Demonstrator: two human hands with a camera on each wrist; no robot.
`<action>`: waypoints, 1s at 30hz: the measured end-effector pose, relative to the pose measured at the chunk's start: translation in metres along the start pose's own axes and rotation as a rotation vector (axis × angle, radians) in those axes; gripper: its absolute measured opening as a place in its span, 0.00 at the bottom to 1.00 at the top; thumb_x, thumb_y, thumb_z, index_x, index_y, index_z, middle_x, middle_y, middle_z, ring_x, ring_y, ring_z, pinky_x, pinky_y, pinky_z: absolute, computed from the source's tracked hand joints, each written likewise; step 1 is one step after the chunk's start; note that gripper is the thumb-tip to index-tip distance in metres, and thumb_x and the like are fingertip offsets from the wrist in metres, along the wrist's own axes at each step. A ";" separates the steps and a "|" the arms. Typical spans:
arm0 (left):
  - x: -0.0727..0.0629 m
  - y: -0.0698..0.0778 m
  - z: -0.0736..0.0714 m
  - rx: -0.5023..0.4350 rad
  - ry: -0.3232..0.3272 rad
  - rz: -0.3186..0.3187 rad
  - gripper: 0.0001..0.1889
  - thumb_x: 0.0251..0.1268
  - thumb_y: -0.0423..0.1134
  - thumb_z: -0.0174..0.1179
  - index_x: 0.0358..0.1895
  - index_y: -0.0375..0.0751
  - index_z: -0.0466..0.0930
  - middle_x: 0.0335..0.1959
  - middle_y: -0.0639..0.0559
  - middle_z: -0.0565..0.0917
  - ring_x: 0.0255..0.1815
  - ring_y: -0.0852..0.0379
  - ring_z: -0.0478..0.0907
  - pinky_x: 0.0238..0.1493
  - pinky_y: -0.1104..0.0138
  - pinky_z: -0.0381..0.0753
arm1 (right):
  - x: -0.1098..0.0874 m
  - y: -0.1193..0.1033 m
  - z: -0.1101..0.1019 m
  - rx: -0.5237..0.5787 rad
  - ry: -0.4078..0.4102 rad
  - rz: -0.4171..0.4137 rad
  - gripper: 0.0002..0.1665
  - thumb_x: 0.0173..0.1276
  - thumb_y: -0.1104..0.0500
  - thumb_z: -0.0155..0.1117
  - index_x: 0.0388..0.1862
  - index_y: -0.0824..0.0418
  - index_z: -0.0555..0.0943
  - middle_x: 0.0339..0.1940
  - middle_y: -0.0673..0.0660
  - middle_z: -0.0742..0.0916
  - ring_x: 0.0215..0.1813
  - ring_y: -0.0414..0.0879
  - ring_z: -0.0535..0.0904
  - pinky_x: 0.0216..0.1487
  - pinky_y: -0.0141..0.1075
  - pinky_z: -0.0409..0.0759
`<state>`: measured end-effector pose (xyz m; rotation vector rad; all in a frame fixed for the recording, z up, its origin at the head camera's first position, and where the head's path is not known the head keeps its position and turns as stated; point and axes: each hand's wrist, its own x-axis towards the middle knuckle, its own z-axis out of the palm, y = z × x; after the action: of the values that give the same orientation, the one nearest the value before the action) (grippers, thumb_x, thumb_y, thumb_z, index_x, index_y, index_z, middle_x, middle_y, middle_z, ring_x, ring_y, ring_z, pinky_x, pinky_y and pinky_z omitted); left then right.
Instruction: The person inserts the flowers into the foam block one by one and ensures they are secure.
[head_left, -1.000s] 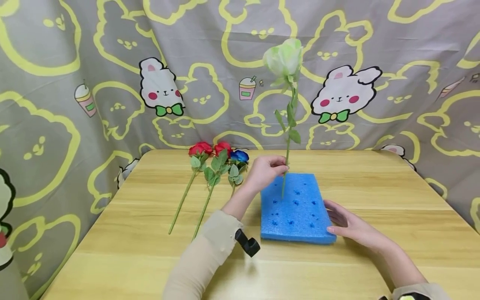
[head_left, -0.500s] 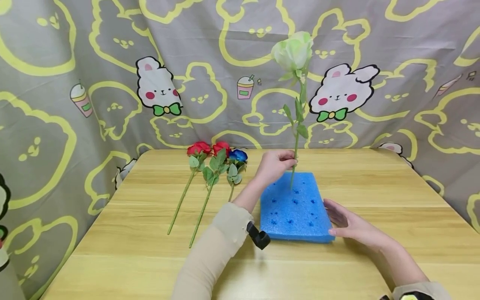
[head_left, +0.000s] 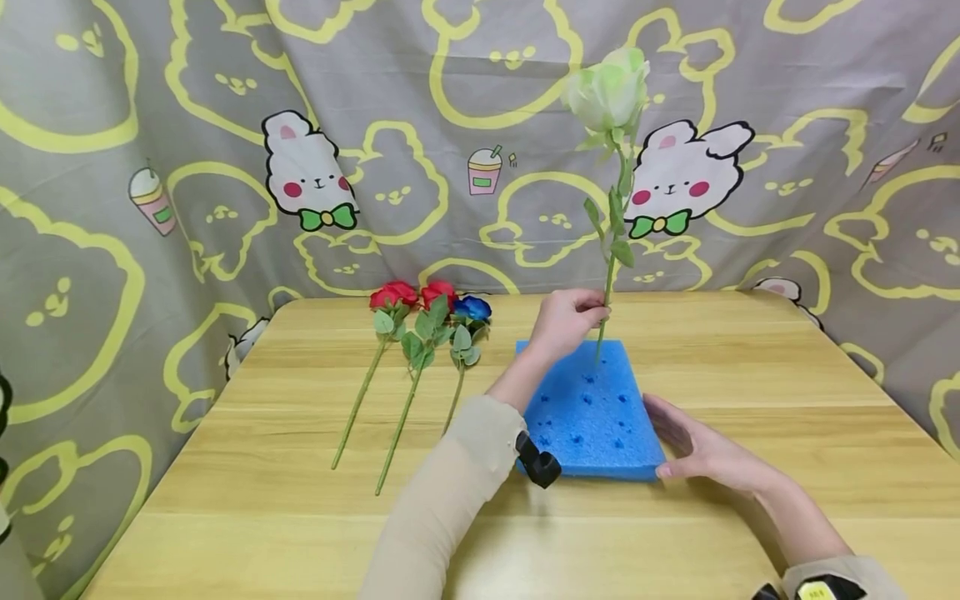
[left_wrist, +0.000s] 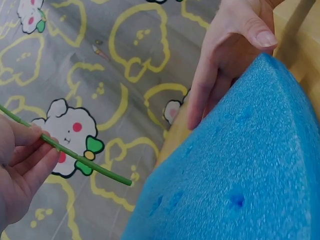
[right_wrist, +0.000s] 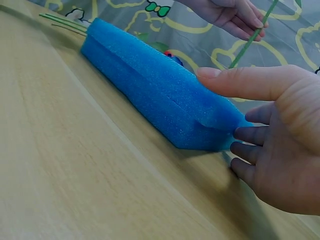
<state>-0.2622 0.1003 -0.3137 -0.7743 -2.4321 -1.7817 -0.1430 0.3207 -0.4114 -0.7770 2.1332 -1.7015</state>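
Note:
My left hand [head_left: 567,323] pinches the green stem of a white-green artificial rose [head_left: 609,93], which stands nearly upright. The stem's cut end [left_wrist: 127,182] hangs free, apart from the blue foam block [head_left: 581,458] in the left wrist view. Several small holes dot the block's top face. At the block's right side is my right hand [head_left: 708,446], its thumb at the near corner and its other fingers, nearly straight, against the side, as the right wrist view [right_wrist: 295,135] also shows.
Two red roses [head_left: 393,295] and a blue rose [head_left: 472,309] lie on the wooden table [head_left: 247,492], left of the foam, stems toward me. A patterned grey curtain [head_left: 420,75] hangs behind the table's far edge.
My left hand has carried the white-green rose rightward and away from me, over the far part of the foam. The right hand stays at the block's side.

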 end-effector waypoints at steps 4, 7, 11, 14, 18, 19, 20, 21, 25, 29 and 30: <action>0.005 -0.001 0.006 -0.013 0.024 0.023 0.09 0.62 0.32 0.59 0.43 0.33 0.83 0.37 0.46 0.85 0.32 0.61 0.82 0.33 0.77 0.78 | 0.000 -0.001 -0.001 -0.013 0.002 0.000 0.53 0.58 0.72 0.62 0.69 0.78 0.35 0.68 0.80 0.43 0.65 0.23 0.55 0.60 0.18 0.55; 0.008 -0.004 0.011 0.017 0.031 0.035 0.08 0.62 0.32 0.59 0.42 0.34 0.83 0.36 0.46 0.85 0.32 0.62 0.81 0.32 0.78 0.77 | 0.001 0.001 0.000 -0.023 0.007 0.006 0.53 0.58 0.72 0.62 0.69 0.77 0.36 0.69 0.80 0.44 0.65 0.23 0.55 0.61 0.19 0.55; 0.011 -0.007 0.016 0.053 0.027 0.034 0.08 0.62 0.32 0.59 0.41 0.35 0.84 0.34 0.48 0.85 0.32 0.63 0.81 0.32 0.78 0.76 | 0.001 0.002 0.001 -0.025 0.016 0.027 0.53 0.59 0.71 0.62 0.70 0.76 0.37 0.69 0.78 0.45 0.65 0.24 0.55 0.61 0.19 0.55; 0.013 -0.009 0.021 0.056 0.026 0.033 0.08 0.62 0.33 0.60 0.41 0.35 0.84 0.34 0.48 0.85 0.33 0.62 0.81 0.33 0.78 0.76 | 0.000 0.002 0.002 -0.031 0.022 0.032 0.53 0.59 0.71 0.62 0.71 0.75 0.37 0.70 0.78 0.45 0.65 0.23 0.55 0.61 0.19 0.55; 0.014 -0.012 0.024 0.064 0.035 0.028 0.09 0.62 0.33 0.59 0.42 0.35 0.84 0.35 0.49 0.85 0.34 0.62 0.81 0.34 0.78 0.76 | -0.001 0.001 0.002 -0.044 0.028 0.028 0.52 0.59 0.70 0.62 0.71 0.75 0.38 0.70 0.78 0.46 0.65 0.23 0.55 0.60 0.19 0.55; 0.015 -0.013 0.025 0.068 0.039 0.029 0.08 0.62 0.33 0.60 0.42 0.35 0.84 0.35 0.49 0.85 0.34 0.62 0.81 0.34 0.78 0.76 | -0.001 0.000 0.001 -0.044 0.028 0.031 0.52 0.59 0.70 0.62 0.71 0.75 0.38 0.70 0.78 0.46 0.65 0.23 0.55 0.60 0.19 0.55; 0.015 -0.014 0.025 0.074 0.040 0.029 0.08 0.62 0.33 0.60 0.42 0.35 0.84 0.35 0.49 0.85 0.34 0.62 0.81 0.34 0.79 0.75 | -0.001 0.000 0.001 -0.046 0.030 0.033 0.52 0.59 0.70 0.62 0.71 0.74 0.38 0.70 0.78 0.46 0.65 0.23 0.55 0.60 0.18 0.55; 0.015 -0.015 0.025 0.080 0.040 0.032 0.08 0.62 0.33 0.60 0.42 0.35 0.84 0.35 0.49 0.85 0.34 0.62 0.80 0.34 0.79 0.76 | -0.001 0.000 0.001 -0.046 0.030 0.036 0.52 0.59 0.70 0.62 0.71 0.74 0.38 0.70 0.77 0.46 0.64 0.23 0.55 0.60 0.18 0.55; 0.016 -0.019 0.025 0.099 0.042 0.049 0.07 0.62 0.33 0.60 0.40 0.37 0.85 0.34 0.50 0.86 0.33 0.64 0.80 0.33 0.79 0.75 | 0.000 -0.001 0.001 -0.044 0.030 0.047 0.53 0.59 0.70 0.62 0.71 0.74 0.37 0.70 0.77 0.46 0.64 0.22 0.54 0.60 0.18 0.55; 0.015 -0.021 0.026 0.109 0.039 0.045 0.07 0.61 0.33 0.60 0.40 0.36 0.85 0.34 0.50 0.86 0.34 0.64 0.80 0.33 0.79 0.75 | 0.000 -0.001 0.002 -0.050 0.033 0.055 0.53 0.60 0.69 0.62 0.71 0.74 0.37 0.70 0.76 0.46 0.64 0.22 0.54 0.60 0.18 0.55; 0.015 -0.021 0.026 0.110 0.035 0.038 0.07 0.61 0.33 0.60 0.40 0.36 0.85 0.34 0.49 0.86 0.34 0.63 0.80 0.33 0.79 0.75 | 0.000 -0.001 0.002 -0.051 0.034 0.056 0.53 0.59 0.69 0.62 0.71 0.74 0.38 0.70 0.77 0.46 0.64 0.22 0.54 0.60 0.19 0.55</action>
<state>-0.2769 0.1247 -0.3371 -0.7677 -2.4515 -1.6186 -0.1414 0.3189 -0.4109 -0.7007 2.2078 -1.6494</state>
